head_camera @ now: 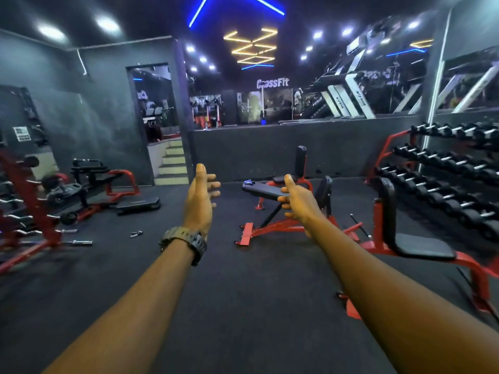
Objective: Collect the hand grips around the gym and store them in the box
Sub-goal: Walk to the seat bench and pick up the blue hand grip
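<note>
Both my arms stretch forward over the dark gym floor. My left hand (201, 197), with a black watch on its wrist, is open with fingers apart and holds nothing. My right hand (298, 202) is also open and empty, fingers loosely curled. A small hand grip (136, 234) lies on the floor to the left, well ahead of my left hand. A blue hand grip (249, 182) rests on the far end of the black bench pad (263, 190), beyond my right hand. No box is in view.
A red-framed bench (270, 225) stands ahead at centre right. A red seat machine (421, 249) and a dumbbell rack (445, 179) line the right side. Red racks (29, 211) and a machine (91, 184) stand at left. Steps (172, 166) rise at the back.
</note>
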The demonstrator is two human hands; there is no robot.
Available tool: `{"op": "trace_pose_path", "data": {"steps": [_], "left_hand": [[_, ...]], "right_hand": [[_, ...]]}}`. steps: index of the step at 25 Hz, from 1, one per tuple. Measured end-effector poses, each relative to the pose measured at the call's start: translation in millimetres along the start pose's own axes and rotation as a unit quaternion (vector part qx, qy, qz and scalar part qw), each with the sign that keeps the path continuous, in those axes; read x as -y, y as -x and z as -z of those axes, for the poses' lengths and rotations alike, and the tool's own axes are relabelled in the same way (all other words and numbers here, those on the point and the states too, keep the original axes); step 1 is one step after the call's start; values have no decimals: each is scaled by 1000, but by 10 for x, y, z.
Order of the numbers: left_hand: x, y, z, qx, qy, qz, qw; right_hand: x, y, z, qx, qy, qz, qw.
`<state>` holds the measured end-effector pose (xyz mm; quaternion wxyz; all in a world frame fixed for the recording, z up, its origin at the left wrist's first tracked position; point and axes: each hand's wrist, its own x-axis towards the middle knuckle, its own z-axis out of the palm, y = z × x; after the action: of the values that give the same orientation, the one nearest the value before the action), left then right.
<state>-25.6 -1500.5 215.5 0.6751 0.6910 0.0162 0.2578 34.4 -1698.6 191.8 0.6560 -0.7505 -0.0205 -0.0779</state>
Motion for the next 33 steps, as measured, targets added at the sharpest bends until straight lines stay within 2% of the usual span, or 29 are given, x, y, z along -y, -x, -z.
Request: {"op": "trace_pose_path", "data": {"steps": [5,11,19,28,33], "left_hand": [[791,-1456,-8,6,9,4,1000],[1417,-3446,-180,44,22,20,999],[2492,-5515,-978,73,25,21,997],[3540,-7822,-1866,56,12,52,997],[4452,-9110,-2262,71,15,75,995]], "right_hand": [[-307,-1343,-773,-2,8,-8,1000],[-308,-3107,-1513,-27,15,-9,999],[-938,-5411,-1982,-43,18,-15,999],[-1563,-8025,-2402,-23,28,-52,998],[-2105,-9399,-2769,-23,43,-77,996]]}}
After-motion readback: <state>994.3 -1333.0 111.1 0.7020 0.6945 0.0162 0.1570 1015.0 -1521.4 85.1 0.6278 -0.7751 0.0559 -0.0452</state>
